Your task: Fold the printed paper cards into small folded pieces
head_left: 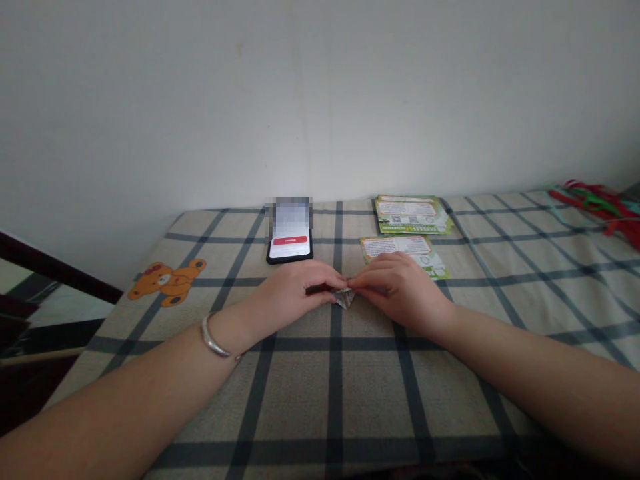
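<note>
Both my hands meet at the middle of a checked cloth surface (350, 373). My left hand (295, 288), with a silver bangle (214, 340) on its wrist, pinches one side of a small folded piece of paper (345, 298). My right hand (400, 285) pinches the other side, fingers pressed together over it. The paper lies low on the cloth and is mostly covered by the fingers; only a small pointed grey-white corner shows.
A phone (290, 233) with a lit screen stands behind my left hand. A single green leaflet (420, 248) lies behind my right hand and a stack of leaflets (411, 215) lies further back. Red and green ribbons (600, 208) lie far right. A wall runs behind; the cloth's left edge drops off.
</note>
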### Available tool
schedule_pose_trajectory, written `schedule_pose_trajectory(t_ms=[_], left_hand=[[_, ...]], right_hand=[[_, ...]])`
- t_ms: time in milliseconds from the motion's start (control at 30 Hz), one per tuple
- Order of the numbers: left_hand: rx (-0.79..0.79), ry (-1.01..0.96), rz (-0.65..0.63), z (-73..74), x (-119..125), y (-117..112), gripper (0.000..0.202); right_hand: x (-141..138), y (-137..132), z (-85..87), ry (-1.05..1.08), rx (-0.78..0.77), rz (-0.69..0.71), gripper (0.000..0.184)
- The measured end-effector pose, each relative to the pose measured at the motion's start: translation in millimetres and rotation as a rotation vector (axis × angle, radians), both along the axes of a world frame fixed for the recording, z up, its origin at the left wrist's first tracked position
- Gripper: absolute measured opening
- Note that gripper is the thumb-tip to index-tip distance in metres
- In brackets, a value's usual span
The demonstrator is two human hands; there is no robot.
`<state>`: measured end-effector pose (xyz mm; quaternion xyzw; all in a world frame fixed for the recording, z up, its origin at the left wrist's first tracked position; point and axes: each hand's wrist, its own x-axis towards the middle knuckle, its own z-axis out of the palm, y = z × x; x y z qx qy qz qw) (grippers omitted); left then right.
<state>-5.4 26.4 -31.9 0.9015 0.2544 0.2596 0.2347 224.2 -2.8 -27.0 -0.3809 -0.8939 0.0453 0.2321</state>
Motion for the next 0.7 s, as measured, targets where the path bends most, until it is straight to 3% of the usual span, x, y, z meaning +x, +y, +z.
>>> schedule_pose_trajectory(t_ms=[367, 700], left_hand=[[0.126, 0.146, -0.068, 3.1, -1.4, -2.0, 0.02], [0.154, 0.18, -0.096, 6.1, -3.5, -2.3, 0.024]], right_hand=[[-0.2, -4.4, 2.1, -0.22, 0.193, 0.047, 0.019], [0.2, -9.6, 5.0, -0.326, 0.224, 0.125, 0.019]])
